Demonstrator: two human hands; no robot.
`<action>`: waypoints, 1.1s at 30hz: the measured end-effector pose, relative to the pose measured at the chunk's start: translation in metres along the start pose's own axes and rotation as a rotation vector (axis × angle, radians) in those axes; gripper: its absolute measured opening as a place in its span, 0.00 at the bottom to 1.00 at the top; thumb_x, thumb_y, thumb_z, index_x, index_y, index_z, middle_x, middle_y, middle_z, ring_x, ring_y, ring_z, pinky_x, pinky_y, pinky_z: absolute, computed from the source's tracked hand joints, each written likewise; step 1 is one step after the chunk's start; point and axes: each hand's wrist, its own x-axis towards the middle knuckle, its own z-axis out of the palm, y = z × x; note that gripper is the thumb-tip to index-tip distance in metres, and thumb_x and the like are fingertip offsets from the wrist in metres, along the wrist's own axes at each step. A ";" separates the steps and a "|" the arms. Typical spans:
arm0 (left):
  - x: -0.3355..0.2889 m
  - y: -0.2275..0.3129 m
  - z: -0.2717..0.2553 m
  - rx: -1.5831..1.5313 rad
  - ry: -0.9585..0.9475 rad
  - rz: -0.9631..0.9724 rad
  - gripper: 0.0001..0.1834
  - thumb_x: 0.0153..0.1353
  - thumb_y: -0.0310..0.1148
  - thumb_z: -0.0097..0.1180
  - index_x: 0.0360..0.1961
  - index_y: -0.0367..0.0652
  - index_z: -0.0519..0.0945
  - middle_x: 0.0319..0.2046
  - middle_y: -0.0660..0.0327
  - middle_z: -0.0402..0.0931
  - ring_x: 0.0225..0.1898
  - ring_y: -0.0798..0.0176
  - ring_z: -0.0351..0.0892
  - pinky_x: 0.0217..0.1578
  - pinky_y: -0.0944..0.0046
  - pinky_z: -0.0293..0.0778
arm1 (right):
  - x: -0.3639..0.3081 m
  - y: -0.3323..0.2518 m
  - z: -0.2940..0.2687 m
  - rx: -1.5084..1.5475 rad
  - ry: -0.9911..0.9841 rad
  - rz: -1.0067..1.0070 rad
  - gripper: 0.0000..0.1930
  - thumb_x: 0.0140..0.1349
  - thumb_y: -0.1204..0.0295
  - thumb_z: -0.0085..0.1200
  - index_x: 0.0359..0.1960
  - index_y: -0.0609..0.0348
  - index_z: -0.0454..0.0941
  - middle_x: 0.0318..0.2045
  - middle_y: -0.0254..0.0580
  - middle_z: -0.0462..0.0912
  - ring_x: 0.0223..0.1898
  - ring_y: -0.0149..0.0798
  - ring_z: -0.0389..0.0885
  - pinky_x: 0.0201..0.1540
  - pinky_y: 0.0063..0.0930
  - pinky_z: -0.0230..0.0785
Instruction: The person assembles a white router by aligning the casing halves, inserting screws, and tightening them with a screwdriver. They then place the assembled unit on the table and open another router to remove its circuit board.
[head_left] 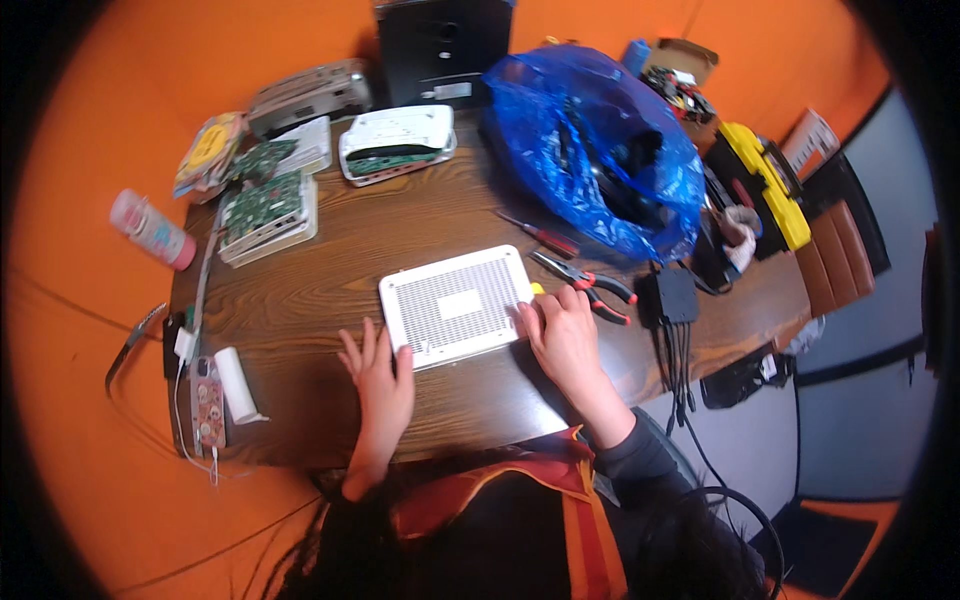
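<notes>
A white vented router case lies flat on the dark wooden table, in front of me. My left hand rests at its near left corner with fingers spread, touching the edge. My right hand presses on the case's right edge, fingers curled over it. A small yellow item peeks out just beyond those fingers. Pliers with red and black handles and a red-handled screwdriver lie just right of the case.
A big blue plastic bag fills the back right. Opened devices with green circuit boards and another white device sit at the back left. A black adapter with cables, a pink bottle and a white roll lie nearby.
</notes>
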 end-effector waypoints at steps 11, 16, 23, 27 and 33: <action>0.006 0.004 0.006 -0.516 0.276 -0.020 0.25 0.57 0.34 0.53 0.54 0.33 0.67 0.50 0.43 0.69 0.54 0.43 0.63 0.54 0.54 0.59 | 0.019 0.005 0.031 0.177 -0.049 -0.044 0.10 0.52 0.69 0.56 0.25 0.65 0.73 0.27 0.51 0.70 0.33 0.52 0.68 0.38 0.40 0.62; 0.012 -0.007 0.004 -0.449 0.261 -0.152 0.24 0.57 0.35 0.53 0.54 0.36 0.69 0.49 0.47 0.70 0.57 0.46 0.58 0.56 0.56 0.55 | 0.043 -0.019 0.002 0.175 -0.105 -0.224 0.09 0.53 0.73 0.55 0.32 0.66 0.75 0.29 0.51 0.73 0.32 0.48 0.72 0.37 0.35 0.66; 0.011 -0.014 0.004 -0.322 0.272 -0.015 0.23 0.57 0.35 0.52 0.52 0.37 0.70 0.52 0.48 0.69 0.61 0.45 0.54 0.59 0.55 0.52 | 0.018 -0.099 -0.183 0.475 0.633 -0.547 0.10 0.53 0.80 0.51 0.38 0.63 0.77 0.35 0.41 0.78 0.30 0.34 0.77 0.33 0.18 0.68; -0.026 0.016 -0.024 -0.334 0.492 0.083 0.18 0.56 0.28 0.51 0.49 0.37 0.73 0.52 0.54 0.70 0.60 0.50 0.58 0.58 0.58 0.54 | -0.004 -0.112 -0.215 0.540 0.600 -1.160 0.10 0.53 0.80 0.51 0.38 0.62 0.77 0.35 0.41 0.78 0.30 0.34 0.77 0.34 0.19 0.68; -0.140 0.102 -0.090 -0.809 0.371 0.512 0.15 0.49 0.19 0.46 0.40 0.35 0.77 0.42 0.52 0.76 0.46 0.51 0.73 0.47 0.56 0.68 | -0.034 -0.094 -0.233 0.549 0.632 -1.278 0.10 0.53 0.79 0.51 0.38 0.62 0.77 0.35 0.42 0.78 0.31 0.35 0.77 0.34 0.20 0.68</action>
